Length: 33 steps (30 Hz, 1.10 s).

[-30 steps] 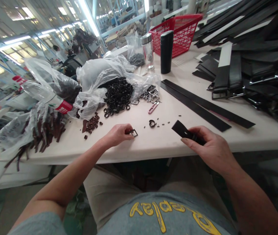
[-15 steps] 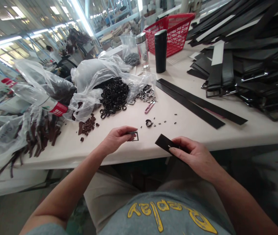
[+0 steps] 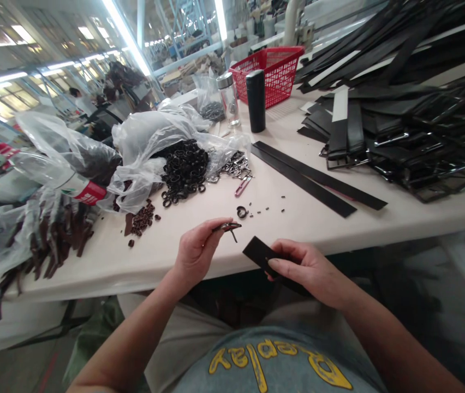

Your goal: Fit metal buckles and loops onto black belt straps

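Near the table's front edge, my left hand (image 3: 195, 252) is closed, pinching a dark metal belt buckle (image 3: 229, 226) by one side; its prong points down and right. My right hand (image 3: 304, 268) grips a black belt strap (image 3: 258, 252) close to its square end, thumb on top and fingers beneath. The strap's end faces the buckle, and a gap lies between the two. Below my right hand the rest of the strap is hard to make out. Just beyond the buckle lie a black strap loop (image 3: 241, 212) and several tiny dark metal pieces (image 3: 258, 212).
Black loops (image 3: 185, 166), loose buckles (image 3: 236, 164) and a pink cutter (image 3: 242, 186) lie ahead. Two black straps (image 3: 314, 183) stretch to the right, beside piled buckled belts (image 3: 412, 136). A tumbler (image 3: 256, 101), glass bottle (image 3: 229, 101) and red basket (image 3: 267, 76) stand behind.
My left hand has turned the buckle, so its frame now shows nearly edge-on with the prong hanging down. The view has shifted slightly; my right hand still holds the strap.
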Each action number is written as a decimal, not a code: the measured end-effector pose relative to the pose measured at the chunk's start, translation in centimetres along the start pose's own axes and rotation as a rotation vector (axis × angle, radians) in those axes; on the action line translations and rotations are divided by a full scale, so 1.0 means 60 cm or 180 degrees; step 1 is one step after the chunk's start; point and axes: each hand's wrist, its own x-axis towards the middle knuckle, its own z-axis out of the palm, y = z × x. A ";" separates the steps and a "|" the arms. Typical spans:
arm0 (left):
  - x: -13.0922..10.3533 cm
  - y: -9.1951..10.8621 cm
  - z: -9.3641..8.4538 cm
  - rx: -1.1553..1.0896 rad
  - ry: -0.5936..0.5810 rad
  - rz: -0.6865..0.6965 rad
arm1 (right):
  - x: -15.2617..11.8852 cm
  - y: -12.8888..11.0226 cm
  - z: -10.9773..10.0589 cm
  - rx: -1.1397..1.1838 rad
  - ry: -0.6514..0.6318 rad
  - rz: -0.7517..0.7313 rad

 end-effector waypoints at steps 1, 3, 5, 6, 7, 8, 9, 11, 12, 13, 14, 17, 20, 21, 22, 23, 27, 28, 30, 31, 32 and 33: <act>-0.002 -0.001 0.010 -0.0382 0.0079 -0.0147 | 0.001 -0.002 0.008 0.0277 -0.0210 0.0098; -0.005 -0.001 0.031 -0.1183 0.0183 -0.0443 | 0.005 -0.002 0.025 0.0795 -0.0549 0.0282; -0.008 0.004 0.050 -0.1830 0.0249 -0.0735 | 0.014 0.001 0.039 0.1280 -0.0682 0.0401; -0.010 0.007 0.057 -0.2073 0.0281 -0.0876 | 0.018 0.003 0.045 0.1506 -0.0669 0.0421; -0.013 0.010 0.063 -0.2267 0.0314 -0.1006 | 0.023 0.006 0.049 0.1716 -0.0624 0.0426; -0.015 0.012 0.069 -0.2421 0.0354 -0.1121 | 0.027 0.009 0.053 0.1902 -0.0572 0.0415; -0.018 0.014 0.073 -0.2543 0.0398 -0.1210 | 0.030 0.012 0.056 0.2063 -0.0528 0.0394; -0.024 0.017 0.079 -0.2694 0.0452 -0.1280 | 0.033 0.018 0.062 0.2321 -0.0474 0.0350; -0.027 0.018 0.082 -0.2733 0.0450 -0.1249 | 0.033 0.020 0.065 0.2422 -0.0465 0.0334; -0.030 0.018 0.084 -0.2763 0.0449 -0.1178 | 0.033 0.023 0.068 0.2512 -0.0464 0.0324; -0.032 0.019 0.086 -0.2787 0.0450 -0.1077 | 0.032 0.025 0.071 0.2595 -0.0465 0.0320; -0.036 0.022 0.091 -0.2773 0.0475 -0.0817 | 0.031 0.028 0.077 0.2770 -0.0487 0.0340; -0.035 0.024 0.092 -0.2647 0.0522 -0.0747 | 0.031 0.029 0.081 0.2806 -0.0512 0.0356; -0.034 0.024 0.090 -0.2600 0.0526 -0.0719 | 0.031 0.028 0.082 0.2801 -0.0521 0.0347; -0.034 0.023 0.089 -0.2565 0.0525 -0.0660 | 0.031 0.027 0.083 0.2791 -0.0525 0.0329; -0.033 0.023 0.087 -0.2540 0.0507 -0.0583 | 0.031 0.026 0.085 0.2778 -0.0522 0.0300; -0.036 0.020 0.076 -0.2588 0.0350 -0.0293 | 0.028 0.018 0.091 0.2615 -0.0447 0.0133; -0.036 0.020 0.074 -0.2595 0.0347 -0.0285 | 0.027 0.016 0.093 0.2546 -0.0416 0.0097; -0.037 0.020 0.072 -0.2551 0.0427 -0.0365 | 0.026 0.011 0.094 0.2346 -0.0331 0.0033; -0.038 0.020 0.072 -0.2496 0.0482 -0.0435 | 0.026 0.009 0.094 0.2214 -0.0266 -0.0008; -0.039 0.018 0.072 -0.2435 0.0507 -0.0513 | 0.027 0.007 0.093 0.2062 -0.0187 -0.0057; -0.040 0.014 0.072 -0.2387 0.0487 -0.0607 | 0.028 0.005 0.092 0.1888 -0.0094 -0.0118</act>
